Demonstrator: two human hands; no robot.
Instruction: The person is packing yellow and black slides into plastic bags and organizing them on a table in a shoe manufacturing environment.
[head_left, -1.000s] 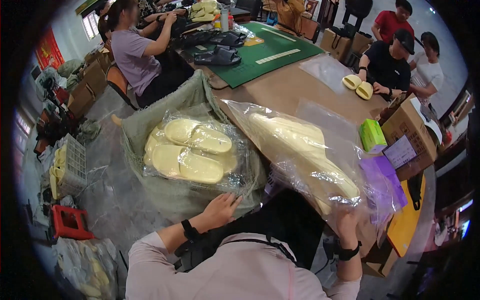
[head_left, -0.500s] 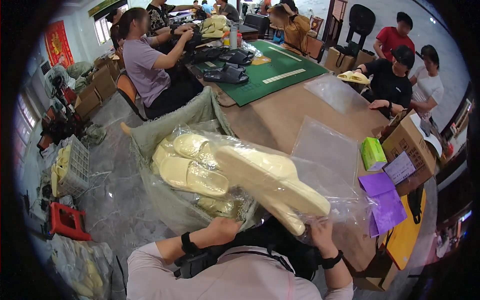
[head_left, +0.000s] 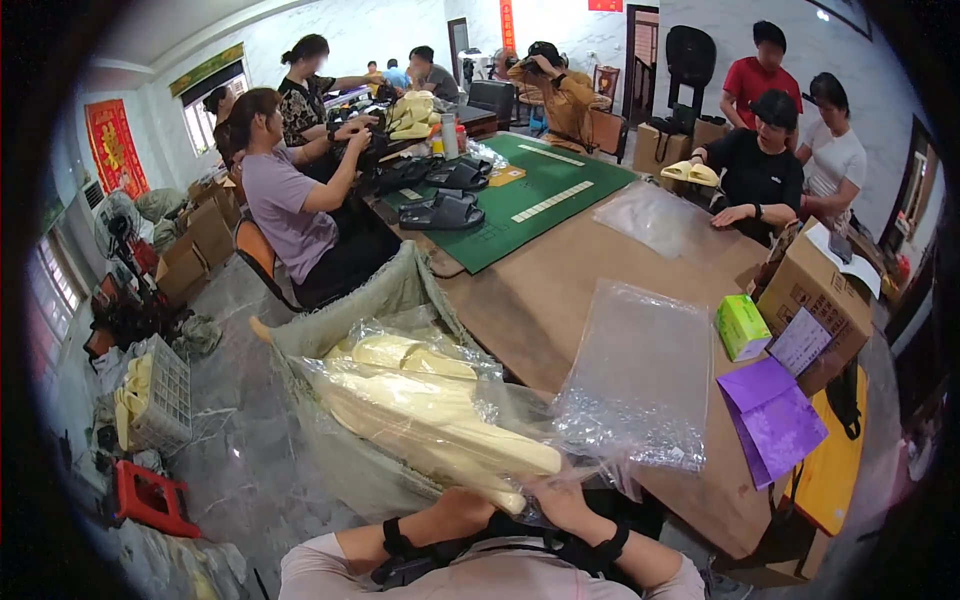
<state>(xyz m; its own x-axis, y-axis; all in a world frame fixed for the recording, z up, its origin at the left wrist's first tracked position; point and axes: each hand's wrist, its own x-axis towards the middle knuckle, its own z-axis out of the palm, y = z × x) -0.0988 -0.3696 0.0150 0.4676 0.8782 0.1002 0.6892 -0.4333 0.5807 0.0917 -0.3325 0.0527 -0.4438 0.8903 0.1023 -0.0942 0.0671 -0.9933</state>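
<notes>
A pair of pale yellow slippers [head_left: 470,440] in a clear plastic bag lies slanted over the mouth of a grey-green woven sack [head_left: 300,340]. My right hand [head_left: 562,503] is closed on the open end of that plastic bag, next to the slipper ends. Close by, at the sack's near edge, my left hand [head_left: 465,510] is curled; its fingertips are hidden, and what they grip cannot be made out. Deeper in the sack sit more bagged yellow slippers [head_left: 385,350]. On the brown table, right of the sack, lies a stack of flat clear bags [head_left: 640,370].
A green mat [head_left: 560,200] with black slippers [head_left: 440,212] covers the table's far part. At right stand a green tissue pack [head_left: 743,328], a cardboard box [head_left: 815,305] and a purple paper bag [head_left: 770,415]. A crate [head_left: 165,395] and red stool [head_left: 155,498] are on the left floor. Several people surround the table.
The bagged slippers have moved left and down, over the sack's mouth. My right hand has come left, nearer my left hand. The view has tilted up, showing more of the room.
</notes>
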